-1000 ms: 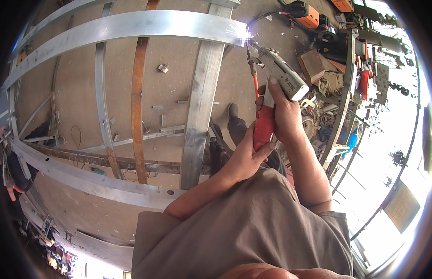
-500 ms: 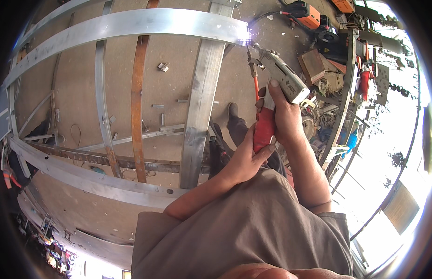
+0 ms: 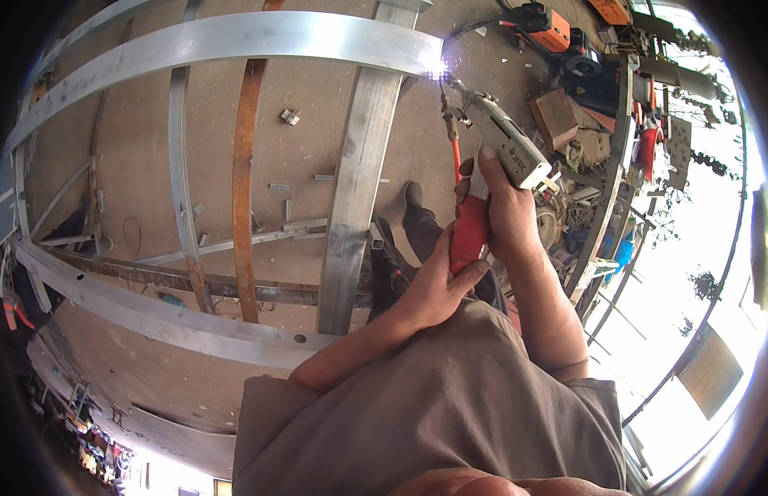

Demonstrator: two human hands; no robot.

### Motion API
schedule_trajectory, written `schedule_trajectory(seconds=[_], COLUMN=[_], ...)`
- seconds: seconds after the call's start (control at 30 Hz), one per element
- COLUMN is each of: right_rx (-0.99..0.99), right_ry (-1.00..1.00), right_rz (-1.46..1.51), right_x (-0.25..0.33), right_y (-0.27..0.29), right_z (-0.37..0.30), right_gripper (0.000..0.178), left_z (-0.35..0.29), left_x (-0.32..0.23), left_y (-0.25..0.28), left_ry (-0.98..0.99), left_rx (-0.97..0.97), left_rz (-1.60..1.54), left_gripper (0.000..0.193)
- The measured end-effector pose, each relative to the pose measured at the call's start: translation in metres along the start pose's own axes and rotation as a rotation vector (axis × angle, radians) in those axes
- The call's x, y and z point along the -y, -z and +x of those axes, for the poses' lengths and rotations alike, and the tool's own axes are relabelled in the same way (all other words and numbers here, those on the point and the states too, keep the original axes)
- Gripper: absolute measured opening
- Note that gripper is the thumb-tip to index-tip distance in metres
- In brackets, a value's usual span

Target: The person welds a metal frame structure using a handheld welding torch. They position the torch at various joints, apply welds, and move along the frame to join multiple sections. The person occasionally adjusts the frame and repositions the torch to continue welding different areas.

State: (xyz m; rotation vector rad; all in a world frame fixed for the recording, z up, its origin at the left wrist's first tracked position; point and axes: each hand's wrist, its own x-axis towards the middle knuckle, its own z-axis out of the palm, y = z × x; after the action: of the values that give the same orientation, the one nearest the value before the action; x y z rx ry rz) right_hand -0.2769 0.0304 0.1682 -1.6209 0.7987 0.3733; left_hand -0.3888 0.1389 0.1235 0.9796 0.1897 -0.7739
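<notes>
Both my hands grip a welding gun point(image 3: 508, 142) with a grey metal body and a red handle. My right hand point(image 3: 512, 213) wraps the upper grip just under the grey body, thumb along its side. Lower down, my left hand point(image 3: 440, 281) closes round the red handle. An orange wire guide point(image 3: 455, 147) runs beside the nozzle. At the tip, a bright white-violet spark point(image 3: 438, 71) burns against the right end of a shiny metal beam point(image 3: 260, 37). Glare hides the exact contact point. That beam lies across a wide upright metal bar point(image 3: 359, 190).
Grey and rust-brown bars point(image 3: 245, 190) form the frame at left, with a long lower rail point(image 3: 169, 310). Metal offcuts point(image 3: 290, 117) lie on the floor. An orange-and-black machine point(image 3: 549, 31) stands far right, near a wooden box point(image 3: 555, 117) and a cluttered rack point(image 3: 607, 182).
The spark has shifted slightly toward the near edge of the beam's end, and the gun's tip with it. Both hands keep the same hold.
</notes>
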Motion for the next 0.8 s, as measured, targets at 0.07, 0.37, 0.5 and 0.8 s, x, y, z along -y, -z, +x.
schedule_trajectory(seconds=[0.07,0.37,0.5,0.8], right_rx=[0.006,0.0,0.004,0.037], right_ry=[0.002,-0.003,-0.015,-0.038], right_rz=[0.017,0.013,0.021,0.025], right_x=[-0.0008,-0.001,-0.0017,-0.0061], right_y=[-0.0001,-0.0005,-0.0004,0.0051], right_z=[-0.0001,-0.0047,-0.0069,-0.0085], right_gripper=[0.041,0.04,0.039,0.042], left_z=[0.0007,-0.0034,-0.0038,-0.0076], left_x=[0.0012,0.0033,0.0069,0.0085], left_y=[-0.0009,-0.0018,-0.0022,-0.0046], left_ry=[-0.042,-0.03,-0.046,-0.037], left_rx=[-0.016,-0.013,-0.007,0.006], left_rz=[0.013,0.025,0.023,-0.017], left_gripper=[0.075,0.075,0.076,0.075])
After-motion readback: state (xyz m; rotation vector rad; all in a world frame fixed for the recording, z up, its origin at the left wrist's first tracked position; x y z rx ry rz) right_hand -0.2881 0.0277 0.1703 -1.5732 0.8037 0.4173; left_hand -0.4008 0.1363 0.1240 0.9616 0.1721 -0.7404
